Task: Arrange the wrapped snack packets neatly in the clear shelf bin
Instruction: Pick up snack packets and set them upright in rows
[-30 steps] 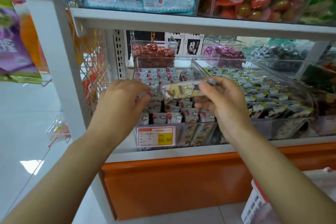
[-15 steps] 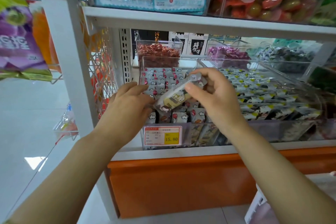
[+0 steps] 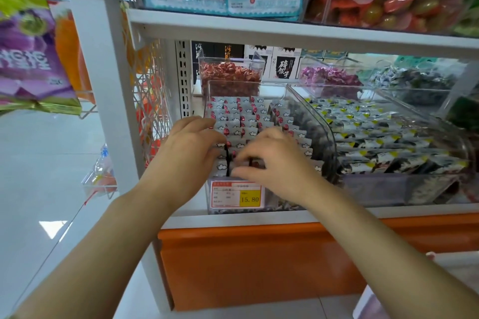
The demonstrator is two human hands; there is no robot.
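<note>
One of the snack packets [image 3: 241,116], aloft a second ago, now sits filed in the front row, at six o'clock in the clear shelf bin [image 3: 315,122], pinched by the right hand [image 3: 272,163]. The left hand [image 3: 186,153] steadies the stack at eight o'clock; I cannot tell its grip. Two hands, one bin, three columns, packets beyond counting.

Clear glossy plastic bin [image 3: 246,82], shiny film-wrapped packets [image 3: 242,112]

A white shelf upright [image 3: 103,85] and shelf board [image 3: 285,31] frame a shop aisle, above an orange base panel [image 3: 259,267]. A pale wire mesh panel [image 3: 150,101] closes the unit's left side. Glossy pale floor tiles [image 3: 39,163] mirror a bright patch of light [image 3: 51,228] at left.
</note>
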